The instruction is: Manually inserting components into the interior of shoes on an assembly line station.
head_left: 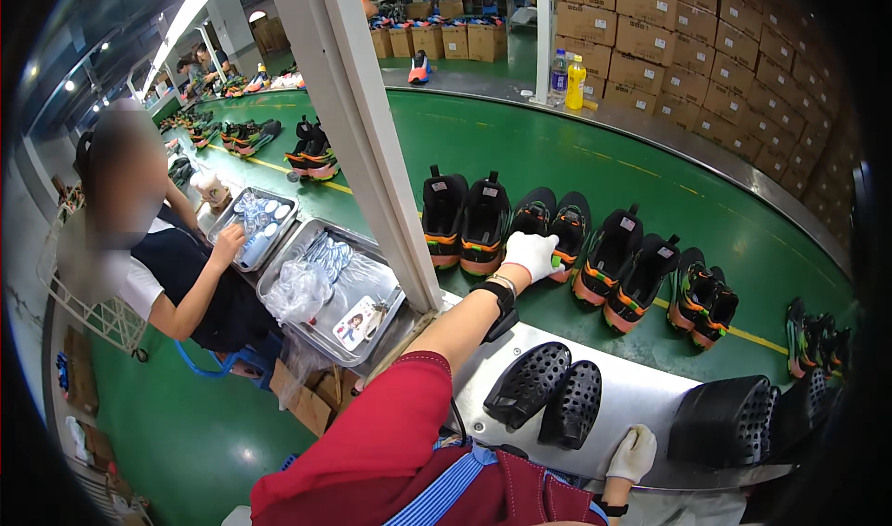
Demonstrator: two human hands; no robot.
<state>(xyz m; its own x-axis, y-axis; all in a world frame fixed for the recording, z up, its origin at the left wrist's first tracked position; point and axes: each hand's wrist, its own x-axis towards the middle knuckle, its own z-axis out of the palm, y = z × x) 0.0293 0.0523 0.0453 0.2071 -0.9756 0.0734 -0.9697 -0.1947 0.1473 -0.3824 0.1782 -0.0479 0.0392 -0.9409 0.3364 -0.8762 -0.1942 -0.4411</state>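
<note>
The person's white-gloved left hand (531, 255) reaches over the near end of a pair of black-and-orange shoes (570, 219) on the green conveyor (743, 187), its fingers partly curled; whether they grip cannot be told; the right hand (633, 453), also gloved, is at the edge of the metal ledge (639, 391) with fingers bent in, any contents hidden; two black perforated forms (571, 407) lie on that ledge, between the hands.
</note>
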